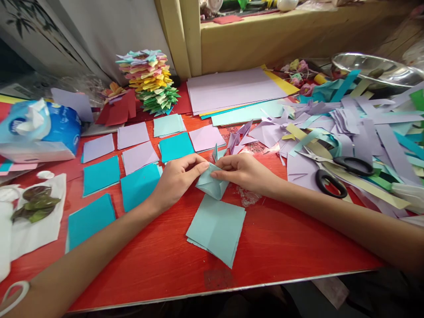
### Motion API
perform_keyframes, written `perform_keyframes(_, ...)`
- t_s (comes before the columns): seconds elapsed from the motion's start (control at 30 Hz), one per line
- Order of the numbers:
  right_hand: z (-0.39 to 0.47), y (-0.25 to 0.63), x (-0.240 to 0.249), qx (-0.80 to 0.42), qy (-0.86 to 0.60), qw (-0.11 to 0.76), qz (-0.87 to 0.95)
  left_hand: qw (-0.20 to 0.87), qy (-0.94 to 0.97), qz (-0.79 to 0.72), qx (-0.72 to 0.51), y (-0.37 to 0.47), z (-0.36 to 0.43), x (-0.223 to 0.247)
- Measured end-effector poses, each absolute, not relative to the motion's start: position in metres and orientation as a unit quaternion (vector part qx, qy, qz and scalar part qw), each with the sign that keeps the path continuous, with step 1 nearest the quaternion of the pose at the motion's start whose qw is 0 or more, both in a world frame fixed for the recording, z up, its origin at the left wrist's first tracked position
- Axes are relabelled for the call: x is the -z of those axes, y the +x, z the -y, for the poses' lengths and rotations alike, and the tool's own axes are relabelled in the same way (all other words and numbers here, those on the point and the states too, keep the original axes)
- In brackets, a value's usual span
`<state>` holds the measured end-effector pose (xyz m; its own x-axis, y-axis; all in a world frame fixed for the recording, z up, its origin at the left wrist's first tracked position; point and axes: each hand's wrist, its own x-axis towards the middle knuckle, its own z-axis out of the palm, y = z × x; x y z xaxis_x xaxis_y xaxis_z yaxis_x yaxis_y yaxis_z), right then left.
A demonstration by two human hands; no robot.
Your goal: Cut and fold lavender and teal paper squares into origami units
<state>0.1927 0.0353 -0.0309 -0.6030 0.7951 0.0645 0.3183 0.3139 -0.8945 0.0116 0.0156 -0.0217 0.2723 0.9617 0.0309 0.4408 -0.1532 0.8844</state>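
Between my two hands is a pale mint sheet of origami paper (pixel 213 184), partly folded, with creases across its face. My left hand (pixel 180 176) pinches its upper left edge between thumb and fingers. On the other side, my right hand (pixel 240 172) grips the upper right edge, its thumb on top and fingers curled behind. Just below, a small stack of mint paper squares (pixel 217 227) lies on the red table (pixel 159 265). Folded lilac paper pieces (pixel 236 139) stand right behind my hands.
Stacks of teal squares (pixel 101 176) and lilac squares (pixel 139 157) spread to the left, near a blue tissue pack (pixel 43 128). Scissors (pixel 334 172) lie among paper strips (pixel 371 119) at right. A layered paper tower (pixel 149 84) and large lilac sheets (pixel 232 90) are behind.
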Motion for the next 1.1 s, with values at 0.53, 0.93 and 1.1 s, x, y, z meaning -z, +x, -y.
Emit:
perform_keyframes(0.53, -0.0341, 0.1943, 0.032, -0.583, -0.377, 0.344, 0.632, 0.489, 0.664, -0.46, -0.33, 0.011, -0.0163, 0.0218)
perform_keyframes(0.93, -0.0386, 0.1954, 0.0369, -0.664, -0.298, 0.36, 0.583, 0.486, 0.61, -0.472, -0.41, 0.0095, -0.0207, 0.0233)
perform_keyframes(1.1, -0.0384, 0.1958, 0.0376, -0.672, -0.305, 0.4, 0.544, 0.505, 0.588, -0.458, -0.436, 0.0098, -0.0205, 0.0234)
